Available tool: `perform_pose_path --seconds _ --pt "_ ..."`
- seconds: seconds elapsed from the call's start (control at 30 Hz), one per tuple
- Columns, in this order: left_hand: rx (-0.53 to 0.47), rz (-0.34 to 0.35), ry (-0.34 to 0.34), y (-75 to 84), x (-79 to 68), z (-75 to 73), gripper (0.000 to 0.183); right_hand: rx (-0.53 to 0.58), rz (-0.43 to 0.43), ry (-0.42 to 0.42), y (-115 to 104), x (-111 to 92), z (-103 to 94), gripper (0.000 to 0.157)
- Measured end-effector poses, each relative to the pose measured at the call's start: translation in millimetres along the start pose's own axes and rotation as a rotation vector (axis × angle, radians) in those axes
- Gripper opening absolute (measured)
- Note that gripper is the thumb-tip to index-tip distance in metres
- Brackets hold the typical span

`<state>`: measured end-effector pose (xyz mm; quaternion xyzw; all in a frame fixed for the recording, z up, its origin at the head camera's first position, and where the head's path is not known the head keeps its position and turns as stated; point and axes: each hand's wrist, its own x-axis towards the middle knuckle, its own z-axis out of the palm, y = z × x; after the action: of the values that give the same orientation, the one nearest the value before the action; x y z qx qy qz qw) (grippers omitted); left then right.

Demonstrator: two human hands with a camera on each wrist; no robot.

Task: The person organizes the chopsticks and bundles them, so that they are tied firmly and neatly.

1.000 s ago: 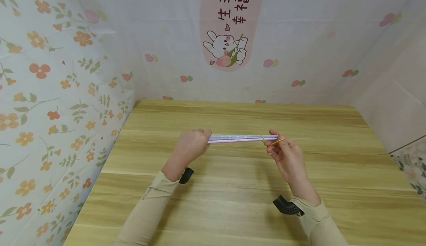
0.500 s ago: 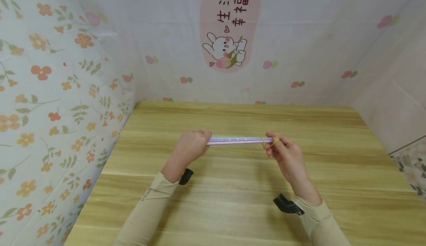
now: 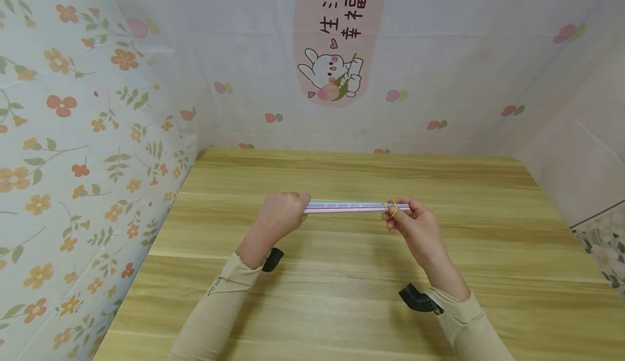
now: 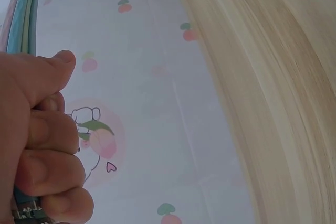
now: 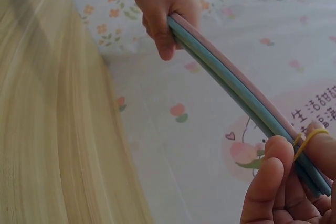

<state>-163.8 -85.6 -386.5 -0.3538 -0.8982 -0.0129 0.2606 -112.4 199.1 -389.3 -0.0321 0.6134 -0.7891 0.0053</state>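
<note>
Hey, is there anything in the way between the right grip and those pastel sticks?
Nothing separate visible blocks it: the right grip is already at one end of the sticks. Only the yellow band is there, looped across the sticks and a finger or thumb of that grip.

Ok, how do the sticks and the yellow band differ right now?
Colour: the sticks are pastel pink, purple and blue-green; the band is yellow.
Shape: the sticks are long and straight, while the band is thin and looped.
Position: the sticks reach from the left hand to the right hand; the band sits only at the right.
Both are held above the table.
</note>
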Motion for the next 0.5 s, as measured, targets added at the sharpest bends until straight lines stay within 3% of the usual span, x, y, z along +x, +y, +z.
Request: perform_pose_path --seconds 0.27,0.5 --pt "-0.002 0.011 -0.005 0.4 0.5 0.0 0.022 -0.088 0.005 -0.044 0.1 -0.7 3.6 0.019" --pt "-0.014 -0.004 -0.020 0.2 0.6 -0.5 0.019 -0.085 -0.003 -0.073 3.5 -1.5 2.5 0.025"
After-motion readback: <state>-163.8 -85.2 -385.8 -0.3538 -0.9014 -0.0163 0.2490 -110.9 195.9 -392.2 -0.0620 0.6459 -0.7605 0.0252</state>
